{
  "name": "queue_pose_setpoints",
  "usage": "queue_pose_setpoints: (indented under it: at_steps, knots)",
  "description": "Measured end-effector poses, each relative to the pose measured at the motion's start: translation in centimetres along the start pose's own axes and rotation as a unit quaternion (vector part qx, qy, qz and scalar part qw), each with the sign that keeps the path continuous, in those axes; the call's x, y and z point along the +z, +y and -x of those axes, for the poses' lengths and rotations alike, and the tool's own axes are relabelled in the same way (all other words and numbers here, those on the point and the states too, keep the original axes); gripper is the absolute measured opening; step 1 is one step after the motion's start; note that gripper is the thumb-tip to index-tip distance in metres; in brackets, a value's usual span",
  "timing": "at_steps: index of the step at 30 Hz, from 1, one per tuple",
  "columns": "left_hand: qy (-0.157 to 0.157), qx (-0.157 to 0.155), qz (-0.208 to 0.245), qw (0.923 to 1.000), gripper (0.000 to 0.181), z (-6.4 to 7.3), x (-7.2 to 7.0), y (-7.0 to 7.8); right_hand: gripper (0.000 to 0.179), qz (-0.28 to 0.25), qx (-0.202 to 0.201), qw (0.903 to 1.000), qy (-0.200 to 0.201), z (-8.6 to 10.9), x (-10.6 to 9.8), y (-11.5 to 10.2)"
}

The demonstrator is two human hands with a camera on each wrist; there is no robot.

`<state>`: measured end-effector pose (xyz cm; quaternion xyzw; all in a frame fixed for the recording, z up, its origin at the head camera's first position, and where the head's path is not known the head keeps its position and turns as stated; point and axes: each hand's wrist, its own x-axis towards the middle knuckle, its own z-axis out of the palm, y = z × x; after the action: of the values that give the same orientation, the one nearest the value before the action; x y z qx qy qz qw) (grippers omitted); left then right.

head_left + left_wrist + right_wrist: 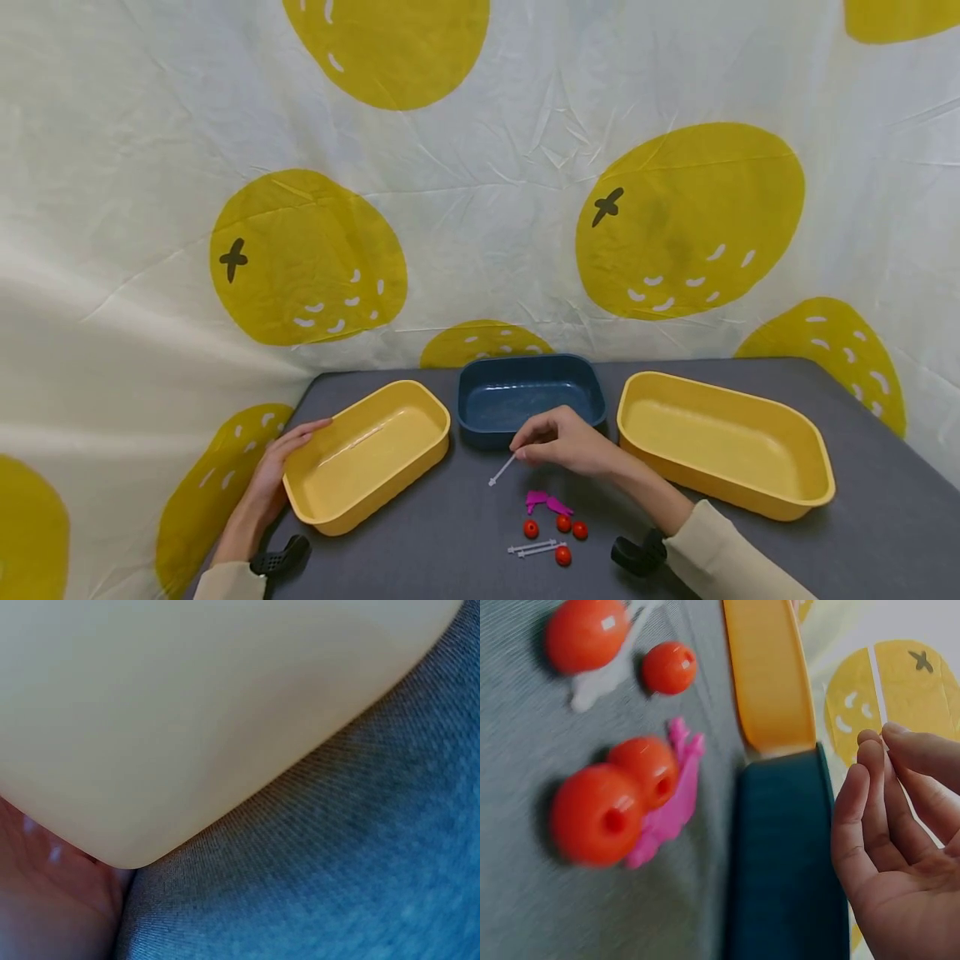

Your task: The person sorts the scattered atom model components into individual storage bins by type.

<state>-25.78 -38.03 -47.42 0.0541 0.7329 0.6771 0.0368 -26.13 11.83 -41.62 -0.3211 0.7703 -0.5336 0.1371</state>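
Observation:
My right hand (pixel 566 442) pinches a thin white plastic stick (pixel 501 472) between thumb and fingertips, in front of the blue bin (pixel 468 421). The stick slants down, a small knobbed end lowest; in the right wrist view it rises thin and pale from the fingertips (pixel 889 729). At the left, my left hand (pixel 273 467) rests against the left yellow bin (pixel 397 492), fingers extended over its rim. In the left wrist view that bin's wall (pixel 187 735) covers most of the hand. Below the right hand lie two pink pieces (pixel 547 502).
Several red beads (pixel 531 529) with holes lie on the grey cloth (pixel 420 558), near two more white sticks (pixel 536 548). Another yellow bin (pixel 727 492) stands at the right. A lemon-print curtain (pixel 487 233) hangs behind the table.

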Motion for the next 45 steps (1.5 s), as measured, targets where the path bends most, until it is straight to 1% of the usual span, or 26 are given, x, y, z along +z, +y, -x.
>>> queue_pose_setpoints:
  at_steps: [8, 14, 21, 26, 32, 36, 42, 45]
  knots:
    - [0.009, -0.012, 0.005, 0.9999, 0.05, 0.1, -0.1, -0.1, 0.014, 0.008, -0.004, 0.9998, -0.02, -2.5, 1.3, -1.7]
    - [-0.006, 0.003, 0.017, 0.9998, 0.05, 0.1, 0.0, 0.1, 0.013, 0.01, -0.005, 0.9998, -0.017, -4.2, 2.1, -2.6]
    - [-0.006, 0.0, 0.018, 0.9998, 0.051, 0.1, 0.2, 0.3, 0.018, 0.002, -0.002, 0.9999, -0.017, -6.3, 2.9, -4.4]
    - [-0.008, 0.004, 0.018, 0.9998, 0.05, 0.2, 0.2, 0.2, 0.015, -0.01, 0.004, 0.9998, -0.015, -7.7, 3.5, -5.4]
    - [-0.005, 0.002, 0.016, 0.9999, 0.05, 0.1, 0.1, 0.2, 0.015, -0.019, -0.004, 0.9996, -0.018, -9.4, 4.4, -5.9]
    - [0.0, 0.001, 0.01, 0.9999, 0.05, 0.0, 0.1, 0.1, 0.018, -0.02, -0.009, 0.9995, -0.02, -10.4, 4.9, -5.8]
    - [-0.001, 0.004, 0.016, 0.9999, 0.05, -0.1, 0.2, 0.0, 0.019, -0.033, 0.01, 0.9993, -0.016, -11.9, 5.6, -5.7]
    - [0.003, 0.003, 0.008, 1.0, 0.051, -0.1, 0.2, 0.0, 0.019, -0.039, 0.019, 0.999, -0.01, -12.7, 6.0, -5.8]
